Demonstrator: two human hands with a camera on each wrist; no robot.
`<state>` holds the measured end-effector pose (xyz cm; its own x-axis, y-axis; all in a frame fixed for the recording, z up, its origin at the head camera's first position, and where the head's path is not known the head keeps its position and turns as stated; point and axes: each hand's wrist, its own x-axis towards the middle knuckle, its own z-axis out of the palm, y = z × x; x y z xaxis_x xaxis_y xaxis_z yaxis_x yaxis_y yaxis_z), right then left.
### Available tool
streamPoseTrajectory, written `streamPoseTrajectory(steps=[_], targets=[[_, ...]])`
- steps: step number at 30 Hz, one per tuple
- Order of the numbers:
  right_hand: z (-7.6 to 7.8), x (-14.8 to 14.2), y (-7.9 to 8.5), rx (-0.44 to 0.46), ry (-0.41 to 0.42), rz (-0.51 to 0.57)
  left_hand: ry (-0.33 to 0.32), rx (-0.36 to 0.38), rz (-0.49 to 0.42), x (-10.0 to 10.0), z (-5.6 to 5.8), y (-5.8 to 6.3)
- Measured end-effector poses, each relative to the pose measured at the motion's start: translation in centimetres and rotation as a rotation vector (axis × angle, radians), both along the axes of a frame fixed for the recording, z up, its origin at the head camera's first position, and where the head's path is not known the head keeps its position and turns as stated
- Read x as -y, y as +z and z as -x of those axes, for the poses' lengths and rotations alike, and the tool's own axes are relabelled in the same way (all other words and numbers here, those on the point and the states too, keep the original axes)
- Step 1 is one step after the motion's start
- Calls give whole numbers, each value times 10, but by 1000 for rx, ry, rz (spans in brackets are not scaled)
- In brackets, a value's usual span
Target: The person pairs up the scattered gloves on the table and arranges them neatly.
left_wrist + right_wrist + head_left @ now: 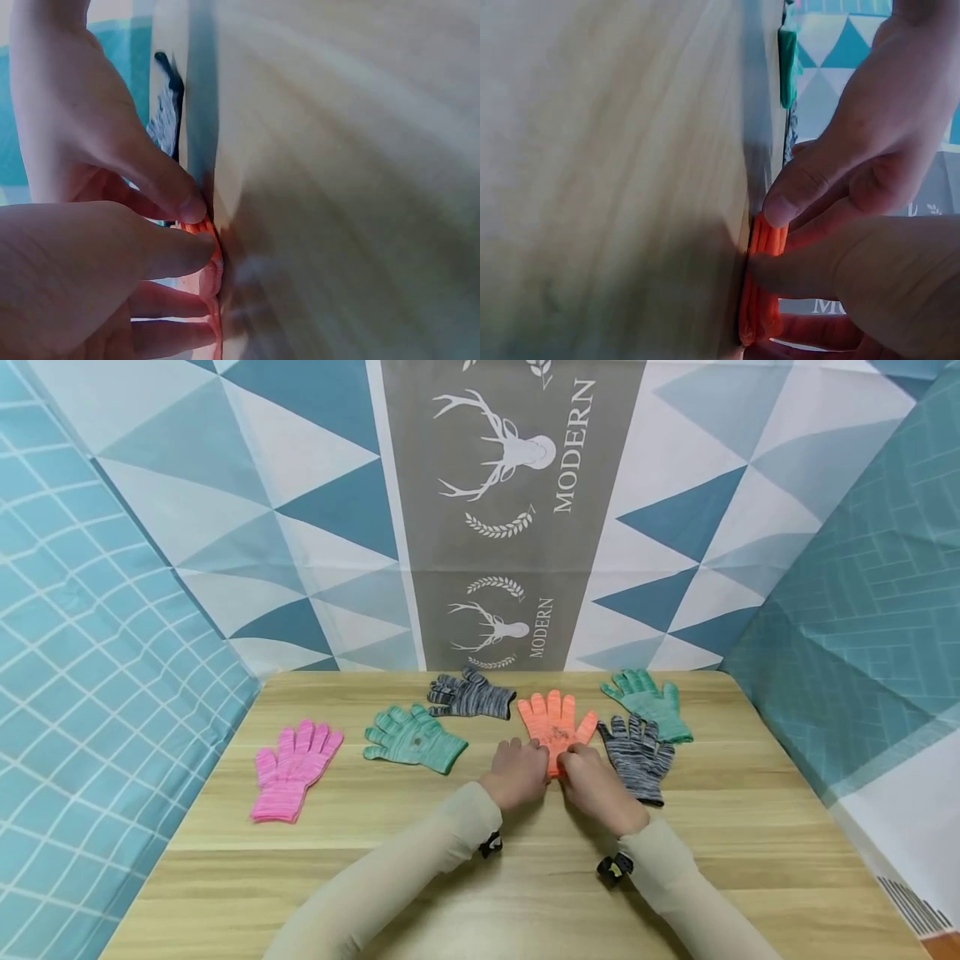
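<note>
Grip: I read left hand (520,774) and right hand (600,787) both pinching the cuff (757,319) of the orange knit glove (553,727) | Location: wooden tabletop (240,881), just beside the grey-black marled glove (637,760) | Risk, my judgement: uneven pull could skew the cuff; a slack pinch could lose it.

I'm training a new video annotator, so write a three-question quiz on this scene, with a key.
1. Which part of the orange glove do the left hand and right hand pinch?
A) a finger
B) the cuff
C) the thumb
2. True or false: the pink glove overlaps the orange glove.
3. How many green gloves lie on the table?

Key:
1. B
2. False; it lies apart, farther left.
3. Two
</note>
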<state>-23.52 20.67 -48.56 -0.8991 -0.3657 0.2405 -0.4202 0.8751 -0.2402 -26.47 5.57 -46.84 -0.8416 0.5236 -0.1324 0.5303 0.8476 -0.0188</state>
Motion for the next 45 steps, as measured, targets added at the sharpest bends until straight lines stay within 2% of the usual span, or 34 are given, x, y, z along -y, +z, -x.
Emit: streamPoseTrajectory(steps=[5, 18, 27, 33, 36, 41, 45], targets=[[13, 0, -3, -48, 6, -32, 11, -18, 0, -2, 12, -2], [36, -5, -12, -114, 23, -21, 87, 6, 27, -10, 30, -6], [45, -11, -12, -63, 20, 28, 103, 26, 74, -16, 38, -3], [48, -13, -16, -40, 19, 84, 139, 37, 65, -17, 38, -6], [50, -15, -16, -44, 14, 104, 136, 34, 70, -19, 42, -7], [52, -15, -16, -47, -1, 94, 143, 45, 79, -21, 49, -8], [50, -12, -16, -21, -10, 96, 154, 54, 74, -18, 48, -8]])
